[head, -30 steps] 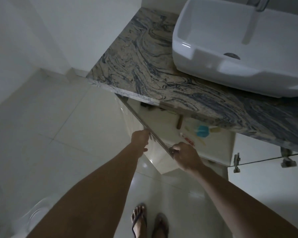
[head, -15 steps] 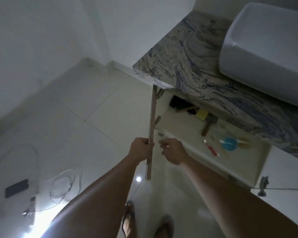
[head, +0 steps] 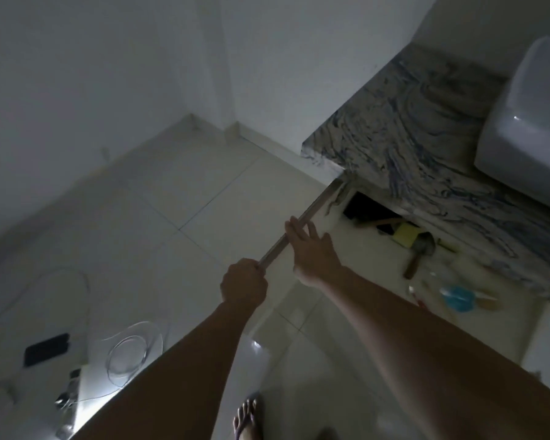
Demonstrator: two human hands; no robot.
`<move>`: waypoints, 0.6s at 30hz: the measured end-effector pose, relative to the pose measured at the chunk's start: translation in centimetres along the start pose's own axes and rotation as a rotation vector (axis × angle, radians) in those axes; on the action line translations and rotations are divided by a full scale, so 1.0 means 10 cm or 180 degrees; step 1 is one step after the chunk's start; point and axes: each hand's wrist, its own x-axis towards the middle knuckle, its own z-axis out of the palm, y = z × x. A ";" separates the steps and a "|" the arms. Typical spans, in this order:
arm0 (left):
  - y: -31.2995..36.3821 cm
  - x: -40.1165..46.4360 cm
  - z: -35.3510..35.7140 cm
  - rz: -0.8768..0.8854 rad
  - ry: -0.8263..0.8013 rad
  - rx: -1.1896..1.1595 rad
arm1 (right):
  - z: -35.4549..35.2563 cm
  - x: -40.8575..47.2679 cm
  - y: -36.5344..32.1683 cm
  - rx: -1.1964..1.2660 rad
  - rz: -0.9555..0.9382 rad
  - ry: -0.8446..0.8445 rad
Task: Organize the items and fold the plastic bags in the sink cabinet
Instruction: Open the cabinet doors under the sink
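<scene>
door: my left hand [head: 244,285] grips cabinet door [head: 302,221] top edge, long axis running from me up-right to the countertop [head: 410,144] | right hand [head: 311,249] fingers straight on it | labels: none readable

Floor [head: 178,198]: pale glossy tiles.
Phone [head: 46,349]: dark, flat on the floor, lower left.
Hose [head: 131,349]: clear coil just right of the phone.
Basin [head: 531,128]: white, on the marbled bench [head: 410,138].
Walls [head: 92,58]: plain white.
</scene>
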 end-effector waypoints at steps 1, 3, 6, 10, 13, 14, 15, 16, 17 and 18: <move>-0.05 0.07 -0.06 -0.0001 0.0060 0.0053 | -0.02 0.05 -0.06 0.0029 0.0047 -0.0018; -0.11 0.19 -0.19 0.0084 0.0060 0.0169 | -0.05 0.15 -0.16 0.0121 0.0133 -0.0110; -0.14 0.34 -0.30 0.0232 -0.0133 0.0291 | -0.13 0.21 -0.23 0.0219 0.0198 -0.0233; -0.05 0.40 -0.35 0.0401 -0.0220 0.0442 | -0.23 0.12 -0.12 0.0434 0.0107 -0.0257; 0.14 0.37 -0.42 0.0913 0.0211 0.0716 | -0.31 -0.04 0.07 0.0564 0.0243 -0.0158; 0.24 0.36 -0.43 0.1247 0.0433 0.0867 | -0.35 -0.11 0.15 0.0631 0.0355 -0.0152; 0.33 0.35 -0.43 0.1560 0.0587 0.0974 | -0.38 -0.19 0.24 0.0683 0.0486 -0.0166; 0.43 0.35 -0.42 0.1801 0.0666 0.1003 | -0.41 -0.28 0.34 0.0718 0.0625 -0.0177; 0.54 0.33 -0.40 0.1893 0.0492 0.0942 | -0.43 -0.37 0.45 0.0734 0.0762 -0.0173; 0.67 0.29 -0.39 0.1901 0.0215 0.0840 | -0.44 -0.46 0.57 0.0733 0.0898 -0.0169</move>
